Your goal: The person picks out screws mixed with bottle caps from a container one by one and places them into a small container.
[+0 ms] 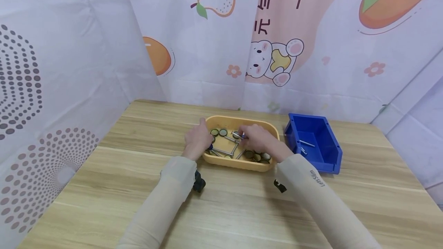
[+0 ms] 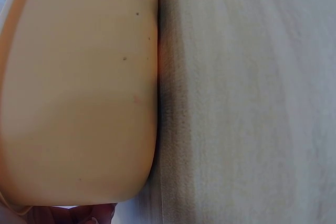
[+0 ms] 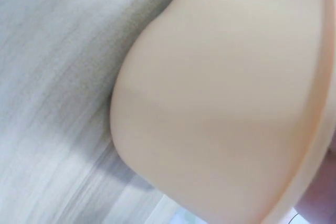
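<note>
Lays the left hand (image 1: 199, 137) over the left end of the tray (image 1: 238, 165), next to a small blue part (image 1: 210, 147) just inside the rim. Cannot tell the left grip, whether spread, pressed together or pinching: fingertips hidden in the head view, only bits of fingers visible past the tray's end in the left wrist view. Reaches the right hand (image 1: 255, 137) in over the tray's right half and pinches 1 bolt (image 1: 237, 135), silver at the free end and blue at the fingertips, inside the tray toward its far rim.

Has the tray near the far edge of the bench (image 1: 238, 206), well apart from the near edge. Contains loose bolts (image 1: 231, 139) across the middle, 2 caps (image 1: 223, 132) side by side near the far left corner, and more caps clustered in the near right corner. Has 1 blue bin (image 1: 325, 167) just right of the tray, toward the bench's far right corner, with a few metal pieces (image 1: 306, 143) on its floor. Wears pale sleeves (image 1: 162, 203), with dark lettering (image 1: 317, 178) on the right. Faces a printed curtain (image 1: 207, 57) beyond the bench's far edge.
</note>
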Demonstrator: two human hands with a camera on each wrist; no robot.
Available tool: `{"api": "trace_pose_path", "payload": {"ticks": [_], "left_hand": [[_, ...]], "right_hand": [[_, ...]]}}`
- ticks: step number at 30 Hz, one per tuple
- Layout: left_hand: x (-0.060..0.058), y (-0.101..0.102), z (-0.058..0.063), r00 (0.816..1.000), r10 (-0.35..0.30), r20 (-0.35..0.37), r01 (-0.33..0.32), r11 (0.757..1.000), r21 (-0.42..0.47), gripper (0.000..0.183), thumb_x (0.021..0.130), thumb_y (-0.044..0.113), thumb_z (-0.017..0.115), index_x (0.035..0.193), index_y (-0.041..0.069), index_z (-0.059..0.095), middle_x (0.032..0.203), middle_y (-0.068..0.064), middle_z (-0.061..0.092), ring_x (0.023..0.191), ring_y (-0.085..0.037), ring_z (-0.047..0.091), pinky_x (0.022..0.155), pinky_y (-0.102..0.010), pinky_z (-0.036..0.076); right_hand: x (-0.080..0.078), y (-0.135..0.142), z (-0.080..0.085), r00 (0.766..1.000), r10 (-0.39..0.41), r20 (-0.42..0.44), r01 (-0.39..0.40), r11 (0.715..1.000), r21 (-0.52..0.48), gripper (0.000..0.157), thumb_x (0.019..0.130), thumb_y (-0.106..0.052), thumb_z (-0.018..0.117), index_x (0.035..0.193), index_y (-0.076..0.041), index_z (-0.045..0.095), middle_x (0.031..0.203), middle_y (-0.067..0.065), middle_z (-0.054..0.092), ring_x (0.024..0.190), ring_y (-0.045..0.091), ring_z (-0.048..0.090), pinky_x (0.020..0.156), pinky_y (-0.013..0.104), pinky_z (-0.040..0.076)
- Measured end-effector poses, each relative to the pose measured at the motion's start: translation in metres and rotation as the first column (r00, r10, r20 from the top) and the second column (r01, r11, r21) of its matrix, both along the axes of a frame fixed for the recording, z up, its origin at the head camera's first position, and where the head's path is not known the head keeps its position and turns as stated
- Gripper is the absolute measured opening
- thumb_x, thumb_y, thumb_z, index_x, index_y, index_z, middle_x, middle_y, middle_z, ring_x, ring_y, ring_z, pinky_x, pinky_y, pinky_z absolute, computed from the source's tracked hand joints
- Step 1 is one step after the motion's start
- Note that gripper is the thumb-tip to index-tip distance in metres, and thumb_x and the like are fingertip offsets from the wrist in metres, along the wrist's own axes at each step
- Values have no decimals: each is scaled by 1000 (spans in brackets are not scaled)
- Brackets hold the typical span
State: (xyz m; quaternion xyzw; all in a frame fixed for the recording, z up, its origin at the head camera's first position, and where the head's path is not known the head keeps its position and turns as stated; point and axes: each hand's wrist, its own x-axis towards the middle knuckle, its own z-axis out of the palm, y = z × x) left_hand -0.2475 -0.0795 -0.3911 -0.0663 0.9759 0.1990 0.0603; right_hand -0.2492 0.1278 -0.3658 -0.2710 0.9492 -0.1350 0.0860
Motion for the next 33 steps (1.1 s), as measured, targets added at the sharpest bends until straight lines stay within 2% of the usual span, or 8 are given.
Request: {"api": "trace_pose_path", "payload": {"ticks": [7,12,20,24,27,33], "left_hand": [[1,0,0,1000,-5,-19,4,1000,-9,41,93,24,65,125,9,43,81,-9,62,66,-23,58,53,-31,41],[1,0,0,1000,-7,-18,7,1000,-8,42,93,24,64,127,9,43,82,-10,62,67,-23,58,53,-32,41],[2,0,1,1000,0,-16,0,1000,-2,43,94,24,63,128,9,42,80,-9,62,66,-24,58,53,-32,40],[3,-1,1,1000,-9,-18,9,1000,-8,43,94,25,64,127,8,43,78,-9,61,63,-23,56,51,-31,39],[2,-1,1,1000,-15,-19,15,1000,-12,43,94,26,64,126,8,43,77,-9,60,62,-22,55,50,-30,38],[2,-1,0,1000,-8,-13,8,1000,-3,42,93,24,64,127,8,43,76,-8,60,61,-21,55,49,-29,37]], "right_hand": [[1,2,9,1000,-9,-17,10,1000,26,18,90,-21,71,104,-10,66,92,3,72,82,18,66,75,39,52],[-3,9,11,999,7,-47,-7,1000,2,18,89,-19,72,103,-9,67,90,4,73,79,16,66,75,38,53],[-8,21,17,999,-18,30,20,998,-62,19,91,-14,70,107,-5,65,91,7,72,79,17,64,71,34,54],[-7,26,23,998,-32,46,36,996,-79,21,92,-15,69,110,-4,66,92,9,73,80,18,65,73,35,55],[-6,31,28,999,-38,27,41,994,-105,19,92,-13,68,108,-3,66,93,10,73,82,19,67,74,37,55],[-7,42,35,996,-82,-28,79,991,-107,19,93,-16,68,108,-5,67,87,10,73,71,17,65,64,31,52]]}}
